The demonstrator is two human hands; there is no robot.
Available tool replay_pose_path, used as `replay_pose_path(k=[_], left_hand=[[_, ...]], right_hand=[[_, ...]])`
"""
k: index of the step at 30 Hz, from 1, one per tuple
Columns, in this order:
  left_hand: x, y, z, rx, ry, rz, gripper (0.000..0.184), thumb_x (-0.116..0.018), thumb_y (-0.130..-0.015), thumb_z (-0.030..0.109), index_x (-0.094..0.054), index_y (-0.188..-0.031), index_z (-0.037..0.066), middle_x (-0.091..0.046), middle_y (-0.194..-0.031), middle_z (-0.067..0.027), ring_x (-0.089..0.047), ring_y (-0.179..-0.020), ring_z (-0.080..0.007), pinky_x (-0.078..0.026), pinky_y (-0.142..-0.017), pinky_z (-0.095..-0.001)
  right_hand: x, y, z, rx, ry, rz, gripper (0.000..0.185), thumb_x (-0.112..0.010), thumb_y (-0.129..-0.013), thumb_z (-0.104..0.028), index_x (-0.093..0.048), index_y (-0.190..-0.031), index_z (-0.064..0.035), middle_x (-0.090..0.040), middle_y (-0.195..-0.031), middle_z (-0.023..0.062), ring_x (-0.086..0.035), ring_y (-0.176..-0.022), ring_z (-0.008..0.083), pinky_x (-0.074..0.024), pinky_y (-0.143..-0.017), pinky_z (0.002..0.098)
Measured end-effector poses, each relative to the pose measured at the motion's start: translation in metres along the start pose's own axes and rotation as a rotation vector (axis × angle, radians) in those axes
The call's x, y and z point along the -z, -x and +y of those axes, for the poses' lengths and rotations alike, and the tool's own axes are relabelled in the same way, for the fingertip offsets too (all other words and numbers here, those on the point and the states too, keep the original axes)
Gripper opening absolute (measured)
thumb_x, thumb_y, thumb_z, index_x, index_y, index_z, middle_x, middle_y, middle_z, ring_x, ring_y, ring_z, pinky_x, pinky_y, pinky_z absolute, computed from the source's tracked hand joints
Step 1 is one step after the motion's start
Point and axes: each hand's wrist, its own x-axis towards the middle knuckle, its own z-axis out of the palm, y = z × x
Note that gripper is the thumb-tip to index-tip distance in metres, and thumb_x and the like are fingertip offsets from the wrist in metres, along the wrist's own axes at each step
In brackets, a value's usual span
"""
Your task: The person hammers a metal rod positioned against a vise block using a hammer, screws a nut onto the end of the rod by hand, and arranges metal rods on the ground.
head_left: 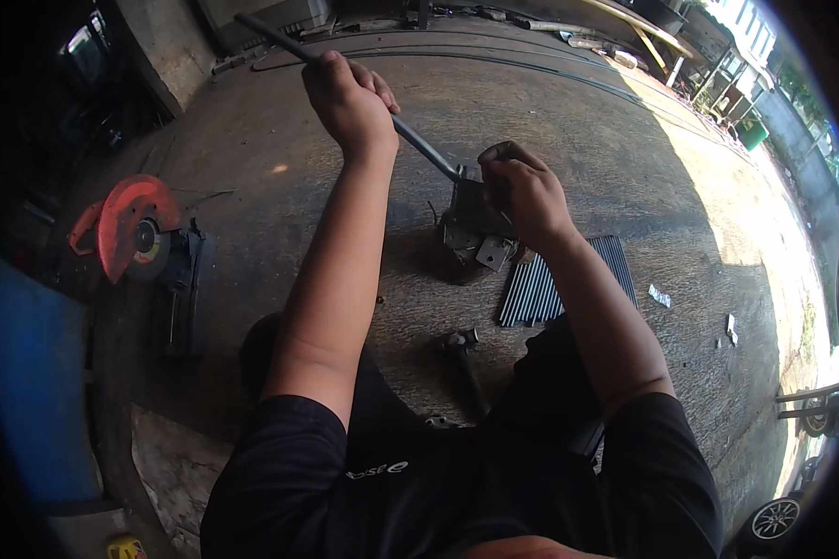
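Observation:
My left hand (350, 104) is wrapped round a long metal pipe (424, 149), which slants from the upper left down to a metal block fixture (475, 210) on the floor. My right hand (529, 191) is closed beside the top of the fixture, close to the pipe's lower end; what its fingers hold, if anything, is hidden. A small plate with a hole (494, 252) shows at the fixture's front. Thin metal rods (536, 292) lie in a row under my right forearm. Between my legs lies a hammer (463, 359).
A red cut-off saw (135, 228) stands at the left. Long thin rods (457, 56) stretch across the floor at the back. Foil scraps (659, 296) lie to the right, and a wheel (776, 519) is at the lower right. A blue panel (33, 382) is at the left edge.

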Motion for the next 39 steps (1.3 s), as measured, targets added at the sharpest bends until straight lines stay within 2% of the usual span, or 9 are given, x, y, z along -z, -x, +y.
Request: replay_pose_path(k=[5, 8, 10, 14, 16, 20, 26, 36, 39], left_hand=[[0.046, 0.022, -0.057, 0.298, -0.136, -0.01, 0.029, -0.039, -0.101, 0.036, -0.043, -0.09, 0.01, -0.042, -0.059, -0.0003, -0.039, -0.041, -0.0121, -0.032, -0.036, -0.0285], [0.077, 0.034, -0.08, 0.488, -0.128, 0.096, 0.028, -0.039, -0.1, 0.036, -0.045, -0.092, 0.009, -0.042, -0.059, -0.0006, -0.04, -0.042, -0.013, -0.033, -0.037, -0.0293], [0.098, 0.039, -0.089, 0.529, -0.207, 0.277, 0.028, -0.04, -0.099, 0.034, -0.046, -0.09, 0.008, -0.043, -0.059, -0.001, -0.041, -0.043, -0.0138, -0.035, -0.04, -0.03], [0.157, 0.037, -0.1, 0.654, -0.446, 0.283, 0.027, -0.041, -0.098, 0.032, -0.048, -0.093, 0.007, -0.047, -0.062, -0.0022, -0.047, -0.047, -0.0148, -0.036, -0.041, -0.0296], [0.189, 0.04, -0.104, 0.736, -0.616, 0.138, 0.026, -0.042, -0.098, 0.03, -0.051, -0.095, 0.005, -0.052, -0.066, -0.0044, -0.052, -0.05, -0.0164, -0.04, -0.043, -0.0305], [0.246, 0.046, -0.111, 0.881, -0.707, 0.162, 0.019, -0.049, -0.098, 0.02, -0.052, -0.099, 0.002, -0.057, -0.075, -0.0075, -0.059, -0.056, -0.0202, -0.054, -0.052, -0.0362], [0.329, 0.081, -0.135, 1.024, -1.069, 0.011, 0.018, -0.056, -0.094, 0.016, -0.055, -0.099, -0.002, -0.061, -0.082, -0.0095, -0.064, -0.063, -0.021, -0.059, -0.054, -0.0367], [0.341, 0.092, -0.18, 1.077, -0.944, -0.1, 0.019, -0.06, -0.092, 0.018, -0.06, -0.094, -0.001, -0.065, -0.081, -0.0107, -0.066, -0.067, -0.0196, -0.058, -0.055, -0.0336], [0.335, 0.095, -0.187, 1.286, -0.651, -0.05, 0.018, -0.056, -0.095, 0.022, -0.054, -0.099, 0.004, -0.062, -0.088, -0.0091, -0.066, -0.078, -0.0235, -0.058, -0.069, -0.0395]], right_hand=[[-0.002, -0.031, 0.034, 0.124, 0.844, -0.027, 0.044, -0.055, -0.095, -0.039, -0.066, -0.1, 0.0027, -0.067, -0.085, 0.0164, -0.067, -0.083, 0.0225, -0.0499, -0.072, 0.031], [-0.026, -0.04, 0.06, 0.092, 0.968, -0.112, 0.053, -0.056, -0.092, -0.048, -0.068, -0.098, 0.0036, -0.068, -0.087, 0.0219, -0.067, -0.087, 0.0289, -0.0501, -0.076, 0.036], [-0.04, -0.048, 0.075, -0.01, 0.935, -0.21, 0.054, -0.059, -0.09, -0.049, -0.068, -0.097, 0.0033, -0.067, -0.081, 0.0223, -0.068, -0.084, 0.0293, -0.0501, -0.077, 0.0388], [-0.062, -0.07, 0.121, -0.063, 1.064, -0.365, 0.051, -0.063, -0.084, -0.047, -0.069, -0.093, 0.002, -0.067, -0.082, 0.0241, -0.068, -0.084, 0.0331, -0.0506, -0.078, 0.0424], [-0.069, -0.085, 0.161, 0.004, 1.115, -0.406, 0.049, -0.064, -0.082, -0.046, -0.07, -0.091, 0.0017, -0.068, -0.082, 0.0241, -0.068, -0.085, 0.0339, -0.0509, -0.078, 0.0427], [-0.088, -0.094, 0.217, -0.156, 1.159, -0.457, 0.043, -0.063, -0.078, -0.041, -0.071, -0.088, 0.0003, -0.068, -0.083, 0.0223, -0.067, -0.086, 0.0349, -0.0509, -0.08, 0.0424], [-0.103, -0.088, 0.325, -0.36, 1.184, -0.643, 0.04, -0.061, -0.076, -0.037, -0.072, -0.089, -0.0009, -0.068, -0.088, 0.0225, -0.067, -0.09, 0.0356, -0.0509, -0.084, 0.0428], [-0.069, -0.102, 0.34, -0.499, 1.288, -0.67, 0.043, -0.062, -0.076, -0.04, -0.072, -0.095, -0.0033, -0.068, -0.099, 0.0214, -0.066, -0.097, 0.0335, -0.0508, -0.087, 0.0424], [-0.052, -0.098, 0.328, -0.466, 1.292, -0.668, 0.04, -0.06, -0.076, -0.038, -0.072, -0.091, -0.003, -0.069, -0.091, 0.0209, -0.066, -0.09, 0.035, -0.0504, -0.084, 0.0435]])
